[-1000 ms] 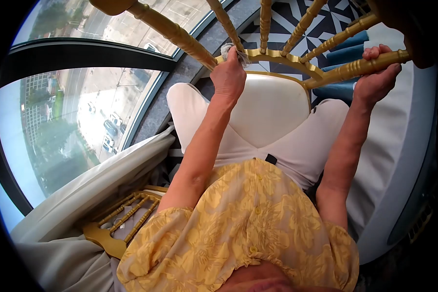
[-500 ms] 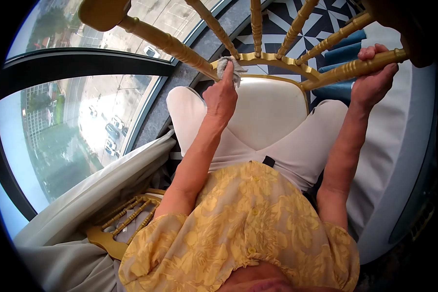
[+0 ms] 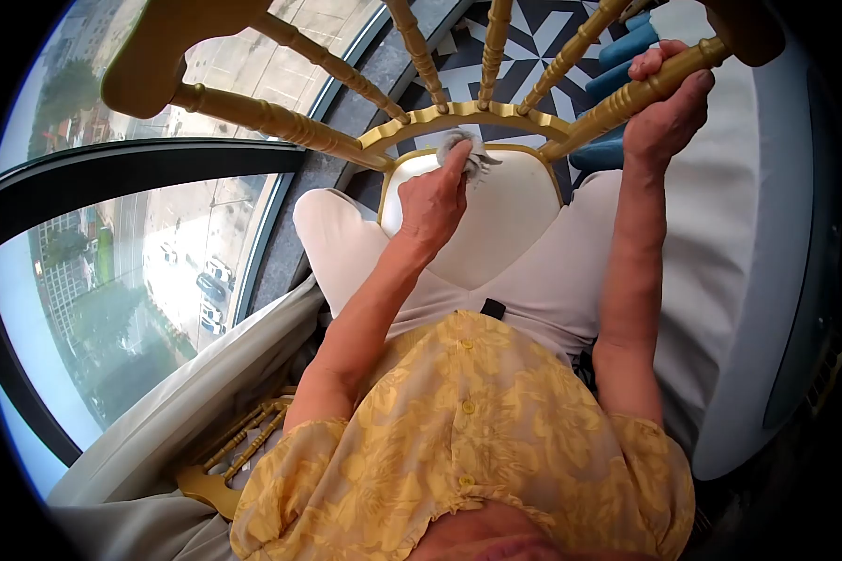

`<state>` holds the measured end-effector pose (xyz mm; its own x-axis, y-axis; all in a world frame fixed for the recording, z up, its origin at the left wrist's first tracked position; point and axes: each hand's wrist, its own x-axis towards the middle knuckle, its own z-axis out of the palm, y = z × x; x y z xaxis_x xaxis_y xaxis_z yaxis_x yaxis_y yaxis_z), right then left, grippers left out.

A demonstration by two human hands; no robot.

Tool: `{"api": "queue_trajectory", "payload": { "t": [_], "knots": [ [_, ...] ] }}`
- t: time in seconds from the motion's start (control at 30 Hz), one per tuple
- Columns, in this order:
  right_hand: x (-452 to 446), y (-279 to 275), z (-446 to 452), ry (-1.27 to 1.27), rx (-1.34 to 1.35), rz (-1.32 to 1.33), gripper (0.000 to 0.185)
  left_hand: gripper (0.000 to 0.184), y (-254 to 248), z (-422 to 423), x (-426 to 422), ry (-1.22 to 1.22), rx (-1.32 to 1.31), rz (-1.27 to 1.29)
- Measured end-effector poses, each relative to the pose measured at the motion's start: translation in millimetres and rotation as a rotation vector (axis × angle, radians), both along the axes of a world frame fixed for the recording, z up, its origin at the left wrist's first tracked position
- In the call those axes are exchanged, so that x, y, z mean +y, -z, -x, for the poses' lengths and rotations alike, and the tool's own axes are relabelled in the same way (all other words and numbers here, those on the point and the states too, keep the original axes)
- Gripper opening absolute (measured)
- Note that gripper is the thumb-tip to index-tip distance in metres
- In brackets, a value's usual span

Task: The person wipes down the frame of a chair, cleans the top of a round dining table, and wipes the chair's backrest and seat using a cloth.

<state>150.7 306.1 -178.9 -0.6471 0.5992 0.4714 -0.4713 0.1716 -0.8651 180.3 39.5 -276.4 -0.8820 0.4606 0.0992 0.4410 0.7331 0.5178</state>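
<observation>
A small grey-white cloth [image 3: 468,154] is pressed under the fingers of my left hand [image 3: 430,201], its index finger stretched out along it. The cloth lies against the curved lower rail [image 3: 472,116] of a gold chair back, just above the white seat [image 3: 496,210]. My right hand [image 3: 664,122] wraps round the thick right post [image 3: 627,105] of the same chair back, near its upper end. Several turned spindles [image 3: 491,56] fan out from the rail toward the top edge of the view. My legs straddle the seat.
A large window [image 3: 112,262] fills the left side, with a dark frame bar [image 3: 150,173]. Another gold chair [image 3: 220,467] stands low at the left beside a pale curtain [image 3: 187,374]. White cloth [image 3: 702,280] hangs at the right. Blue fabric [image 3: 603,131] lies beyond the right post.
My left hand has moved with the cloth from the rail's left end toward its middle. The chair back appears shifted left and lower, with my right hand still round the post.
</observation>
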Motion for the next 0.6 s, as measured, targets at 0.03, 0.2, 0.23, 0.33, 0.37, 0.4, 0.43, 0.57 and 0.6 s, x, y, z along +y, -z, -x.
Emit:
{"api": "queue_trajectory", "payload": {
  "t": [0.03, 0.2, 0.23, 0.33, 0.37, 0.4, 0.43, 0.57, 0.6],
  "knots": [
    [-1, -1, -1, -0.013, -0.013, 0.002, 0.062, 0.051, 0, 1, 12, 0.078, 0.037, -0.135],
    [4, 0, -2, -0.044, -0.02, 0.015, 0.06, 0.047, 3, 36, 76, -0.052, 0.096, -0.008],
    [3, -3, -4, -0.049, -0.043, 0.015, 0.06, 0.047, 10, 37, 80, -0.046, 0.094, -0.01],
    [4, -4, -8, -0.068, -0.072, -0.001, 0.058, 0.043, 21, 27, 83, -0.089, -0.062, 0.113],
    [3, -5, -8, -0.086, -0.073, -0.013, 0.057, 0.043, 21, 19, 76, -0.084, -0.061, 0.113],
    [2, -5, -7, -0.063, -0.07, -0.03, 0.057, 0.042, 22, 10, 68, -0.071, -0.068, 0.032],
    [2, -5, -5, -0.059, -0.063, -0.029, 0.057, 0.041, 24, 9, 62, -0.059, -0.072, -0.05],
    [0, -1, -2, -0.016, -0.033, -0.007, 0.055, 0.041, 21, 41, 72, -0.045, -0.022, -0.004],
    [-1, -2, -1, -0.011, -0.02, -0.012, 0.055, 0.04, 24, 45, 78, -0.03, 0.001, -0.011]
  ]
}}
